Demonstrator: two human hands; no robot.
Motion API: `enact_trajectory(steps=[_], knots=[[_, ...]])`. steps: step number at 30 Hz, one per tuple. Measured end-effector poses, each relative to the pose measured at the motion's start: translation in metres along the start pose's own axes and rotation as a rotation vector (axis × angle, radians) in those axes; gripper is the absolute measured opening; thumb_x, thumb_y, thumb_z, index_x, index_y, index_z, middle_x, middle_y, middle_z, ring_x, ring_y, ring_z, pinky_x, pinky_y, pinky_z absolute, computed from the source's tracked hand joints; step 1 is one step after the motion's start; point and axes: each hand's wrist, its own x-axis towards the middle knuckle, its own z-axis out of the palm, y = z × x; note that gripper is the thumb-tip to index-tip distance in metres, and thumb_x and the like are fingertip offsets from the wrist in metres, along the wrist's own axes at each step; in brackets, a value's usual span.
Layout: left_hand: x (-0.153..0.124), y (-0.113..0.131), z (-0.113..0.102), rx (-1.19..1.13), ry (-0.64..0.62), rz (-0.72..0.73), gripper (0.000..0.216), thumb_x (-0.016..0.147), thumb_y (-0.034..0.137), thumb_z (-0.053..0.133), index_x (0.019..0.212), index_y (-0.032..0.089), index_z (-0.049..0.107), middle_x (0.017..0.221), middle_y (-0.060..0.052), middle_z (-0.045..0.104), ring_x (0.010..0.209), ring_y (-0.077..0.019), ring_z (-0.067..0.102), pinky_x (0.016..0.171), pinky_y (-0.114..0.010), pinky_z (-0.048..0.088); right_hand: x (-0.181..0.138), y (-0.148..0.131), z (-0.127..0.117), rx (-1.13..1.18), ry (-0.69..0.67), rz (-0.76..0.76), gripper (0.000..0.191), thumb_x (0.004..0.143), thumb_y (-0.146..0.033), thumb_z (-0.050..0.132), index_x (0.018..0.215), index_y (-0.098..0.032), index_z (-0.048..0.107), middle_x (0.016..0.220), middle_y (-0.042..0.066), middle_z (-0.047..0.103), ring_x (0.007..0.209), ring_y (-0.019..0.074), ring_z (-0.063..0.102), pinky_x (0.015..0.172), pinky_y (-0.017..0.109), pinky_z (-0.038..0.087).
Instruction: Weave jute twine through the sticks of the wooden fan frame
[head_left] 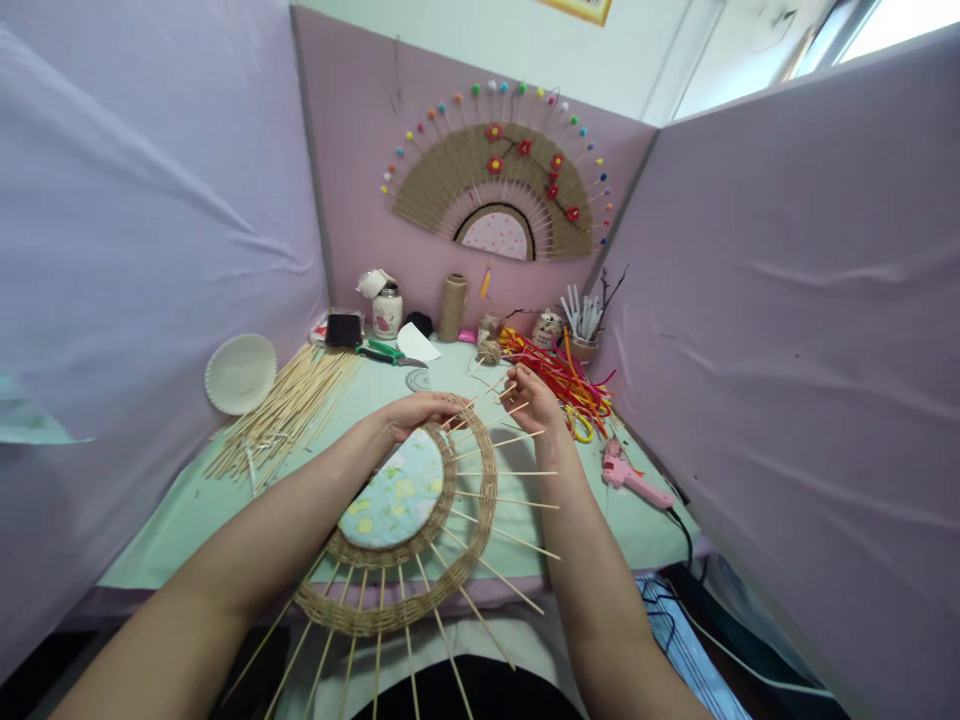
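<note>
A half-round fan frame [487, 490] of thin sticks with woven twine bands is held tilted in front of me. Its half-moon centre [409, 490] is covered in pale blue cloth with yellow flowers. My left hand [421, 412] is closed on the frame's upper edge, where the band ends; some of its fingers are hidden behind the weave. By the tips of the uppermost sticks, my right hand [531, 398] has its fingers curled together. What they pinch, a stick end or a strand of twine, is too small to tell. A ball of twine [489, 351] lies just beyond.
Loose sticks [281, 410] and a white bowl [241, 374] lie left. Green-handled pruners [382, 351] and a twine cone [452, 308] stand behind. Red and yellow pipe cleaners [559, 372] and a pink glue gun [634, 480] are right. A finished fan [427, 180] hangs behind.
</note>
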Motion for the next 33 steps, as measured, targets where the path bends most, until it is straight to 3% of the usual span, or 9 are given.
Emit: enact_trajectory(steps=[5,9,14,19,23,28,33], knots=[[-0.007,0.002,0.003,0.027,-0.025,0.023,0.016,0.071,0.009,0.073,0.087,0.007,0.072,0.075,-0.008,0.071,0.061,-0.0099,0.061,0.054,-0.016,0.047,0.02,-0.026,0.008,-0.276,0.011,0.109,0.023,0.07,-0.018,0.076,0.087,-0.021,0.061,0.072,-0.006,0.068,0.055,0.0062,0.055,0.049,0.017,0.044],[-0.008,0.002,0.002,0.048,-0.049,0.043,0.016,0.071,0.014,0.076,0.085,0.007,0.072,0.072,-0.007,0.069,0.06,-0.0094,0.06,0.052,-0.016,0.044,0.048,-0.037,0.018,-0.499,-0.058,0.243,0.023,0.066,-0.014,0.078,0.082,-0.017,0.061,0.07,-0.002,0.069,0.049,0.0058,0.052,0.042,0.016,0.037],[-0.006,-0.001,0.001,0.061,-0.031,0.059,0.021,0.072,0.015,0.076,0.091,0.006,0.072,0.069,-0.006,0.068,0.06,-0.0093,0.059,0.055,-0.018,0.044,0.078,-0.024,0.033,-0.695,-0.111,0.452,0.024,0.066,-0.011,0.079,0.08,-0.016,0.061,0.065,-0.001,0.068,0.044,0.0063,0.052,0.038,0.015,0.035],[-0.006,-0.001,0.001,0.063,-0.012,0.066,0.021,0.072,0.015,0.075,0.091,0.008,0.073,0.079,-0.009,0.072,0.073,-0.014,0.066,0.065,-0.021,0.048,0.089,-0.012,0.058,-0.678,-0.152,0.578,0.016,0.073,-0.009,0.074,0.08,-0.015,0.061,0.069,0.002,0.071,0.046,0.007,0.057,0.041,0.016,0.042],[-0.008,-0.001,0.001,0.059,-0.019,0.077,0.023,0.071,0.016,0.076,0.091,0.007,0.072,0.081,-0.009,0.072,0.073,-0.0131,0.066,0.065,-0.02,0.048,0.093,-0.015,0.075,-0.739,-0.267,0.546,0.017,0.075,-0.006,0.072,0.088,-0.013,0.063,0.074,0.006,0.073,0.056,0.0105,0.065,0.047,0.018,0.048],[-0.009,-0.002,0.004,0.084,-0.053,0.109,0.035,0.069,0.02,0.08,0.099,0.009,0.066,0.078,-0.006,0.07,0.066,-0.0117,0.064,0.065,-0.022,0.047,0.099,-0.023,0.091,-0.821,-0.483,0.551,0.031,0.069,-0.009,0.075,0.099,-0.013,0.068,0.081,0.008,0.075,0.048,0.0081,0.059,0.041,0.016,0.044],[-0.013,-0.001,0.006,0.087,0.011,0.113,0.051,0.065,0.02,0.083,0.109,0.015,0.058,0.085,-0.006,0.07,0.07,-0.0151,0.068,0.061,-0.023,0.046,0.095,-0.021,0.11,-0.957,-0.613,0.474,0.036,0.063,-0.016,0.079,0.099,-0.015,0.072,0.081,0.008,0.076,0.053,0.0114,0.061,0.046,0.02,0.048]])
